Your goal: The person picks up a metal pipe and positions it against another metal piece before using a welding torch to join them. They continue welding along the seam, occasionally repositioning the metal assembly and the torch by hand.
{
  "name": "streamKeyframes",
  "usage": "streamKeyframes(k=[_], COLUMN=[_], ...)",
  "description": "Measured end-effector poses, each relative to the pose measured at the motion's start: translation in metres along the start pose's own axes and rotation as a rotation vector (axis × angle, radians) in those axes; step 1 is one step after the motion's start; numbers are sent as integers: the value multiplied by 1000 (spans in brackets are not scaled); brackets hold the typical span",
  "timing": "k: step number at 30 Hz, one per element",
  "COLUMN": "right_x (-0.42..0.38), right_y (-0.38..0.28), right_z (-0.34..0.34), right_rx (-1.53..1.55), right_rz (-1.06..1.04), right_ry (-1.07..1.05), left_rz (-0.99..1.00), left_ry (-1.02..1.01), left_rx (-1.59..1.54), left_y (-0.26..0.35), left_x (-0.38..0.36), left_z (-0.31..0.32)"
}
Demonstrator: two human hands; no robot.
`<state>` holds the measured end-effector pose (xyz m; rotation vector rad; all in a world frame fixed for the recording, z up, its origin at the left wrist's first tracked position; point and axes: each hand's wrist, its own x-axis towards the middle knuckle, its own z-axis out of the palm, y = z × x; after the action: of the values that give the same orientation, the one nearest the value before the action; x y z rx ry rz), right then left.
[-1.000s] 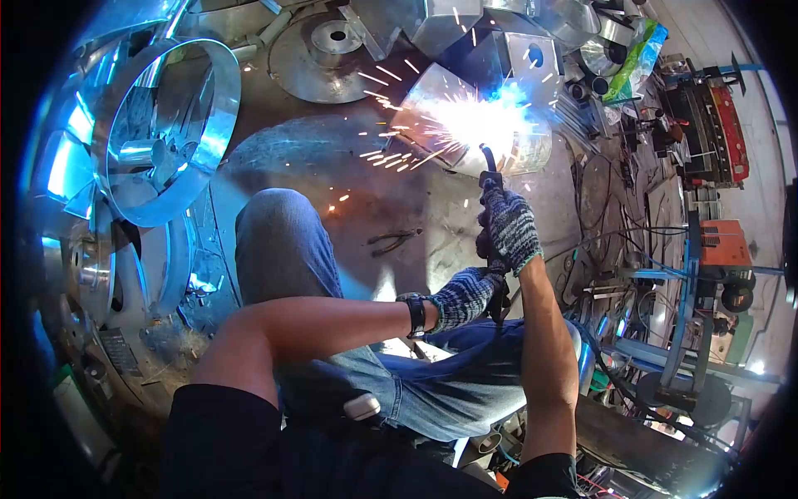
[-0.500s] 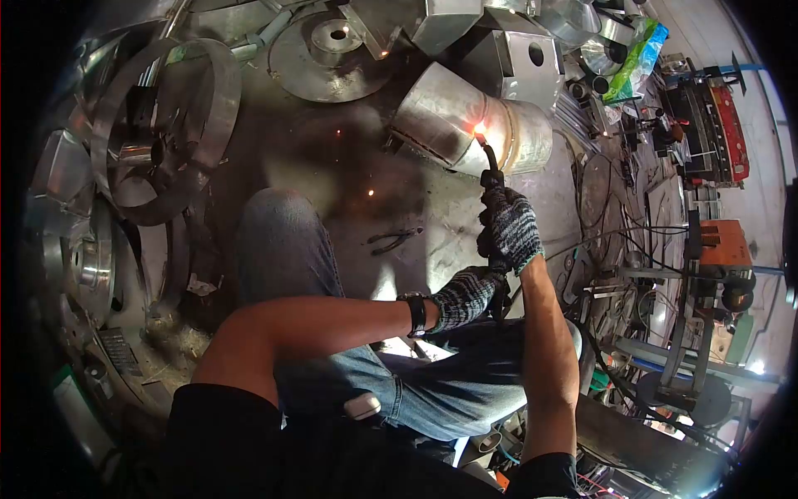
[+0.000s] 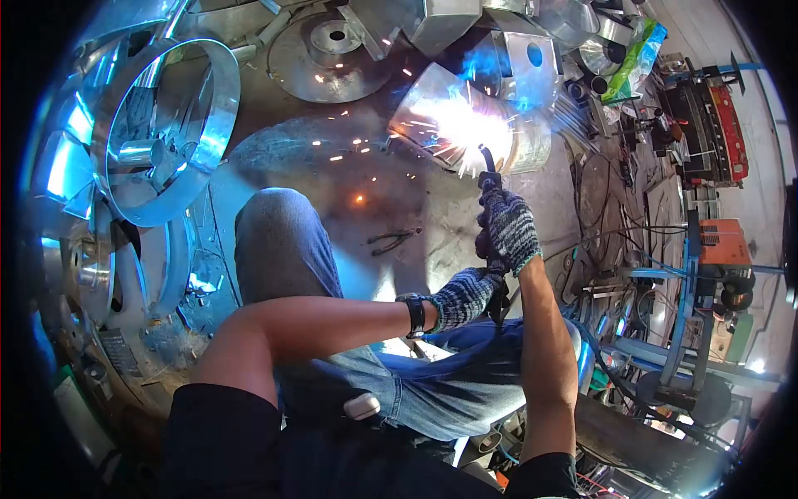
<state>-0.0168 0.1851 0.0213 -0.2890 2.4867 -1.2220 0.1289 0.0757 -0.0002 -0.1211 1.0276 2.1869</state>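
Note:
My right hand [image 3: 514, 226], in a grey knitted glove, is closed around the welding torch [image 3: 488, 163] near its curved neck. Lower down, my gloved left hand [image 3: 464, 299] is wrapped round the rear of the same torch. The torch tip points up at a metal cylinder [image 3: 532, 148] lying on its side on the floor. A bright white arc with flying sparks burns at the cylinder's seam and hides much of its surface. A pair of pliers [image 3: 394, 241] lies on the floor left of the torch.
A large metal ring [image 3: 224, 125] stands at the left, and a round metal disc [image 3: 291, 71] lies at the back. Behind the cylinder is a box-shaped metal piece [image 3: 532, 79]. Cables and scrap metal crowd the right side, near an orange machine [image 3: 721, 241].
The small orange glow at the torch tip has become a bright arc, with more sparks and blue light over the floor and metal. Both hands stay nearly in place on the torch.

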Motion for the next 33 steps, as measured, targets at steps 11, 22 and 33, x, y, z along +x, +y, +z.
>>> streamKeyframes(k=[11, 22, 33], right_x=[-8, -15, -4], right_y=[-37, -80, 14], right_z=[5, 11, 1], right_rx=[5, 189, -67], right_rz=[183, 500, -85], right_ry=[30, 138, 20], left_rz=[29, 90, -19], left_ry=[34, -13, 11], left_rx=[80, 153, 51], left_y=[-11, -19, -7], left_x=[6, 15, 3], left_z=[-2, -8, -2])
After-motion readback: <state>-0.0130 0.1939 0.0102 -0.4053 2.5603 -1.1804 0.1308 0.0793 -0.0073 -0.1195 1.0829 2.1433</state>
